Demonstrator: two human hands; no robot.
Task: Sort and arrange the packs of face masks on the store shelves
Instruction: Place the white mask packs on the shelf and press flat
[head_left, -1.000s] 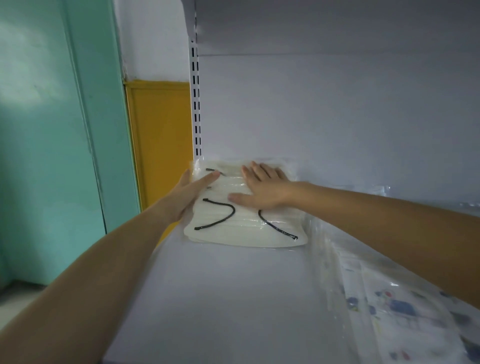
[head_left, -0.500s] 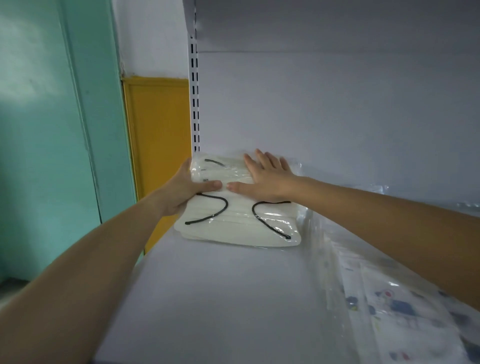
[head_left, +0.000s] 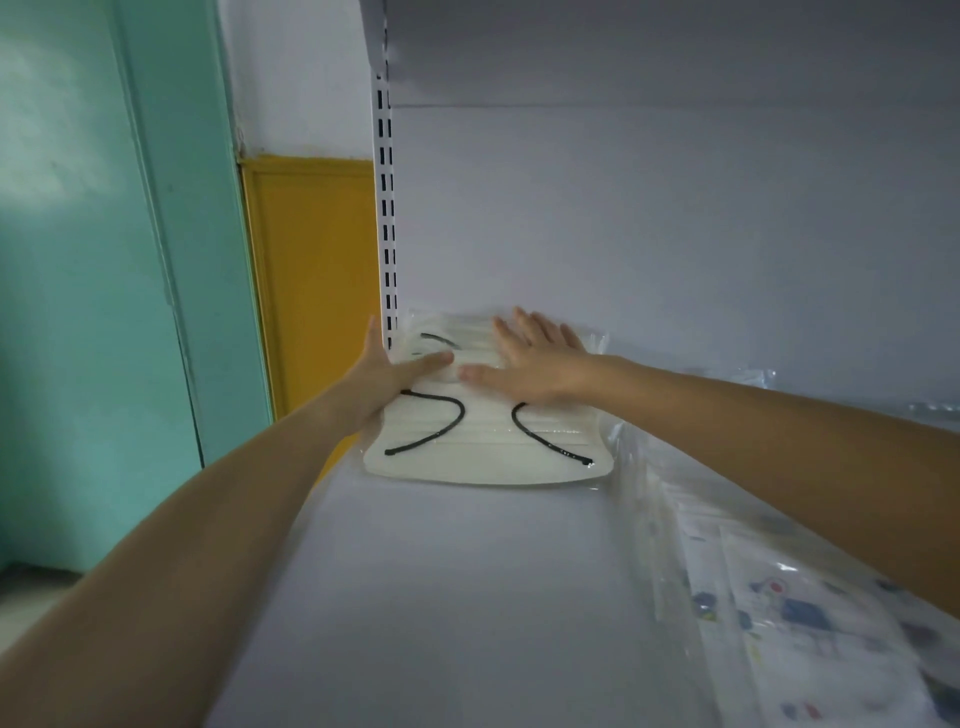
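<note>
Mask pack (head_left: 483, 447) lies under both flat hands, left hand (head_left: 384, 382), right hand (head_left: 535, 364), fingers spread, ungripping.

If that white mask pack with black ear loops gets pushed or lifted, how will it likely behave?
The white mask pack lies flat in glossy film, so it would probably slide easily on the smooth shelf. It looks soft and light, likely sagging if lifted by one edge. The left hand and right hand press it flat.

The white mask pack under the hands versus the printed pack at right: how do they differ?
The white mask pack is plain with black ear loops; the printed pack shows coloured cartoon prints. The white pack sits at the shelf's back left corner, pressed by the left hand and right hand; the printed pack lies nearer, untouched. Both are in clear plastic.
</note>
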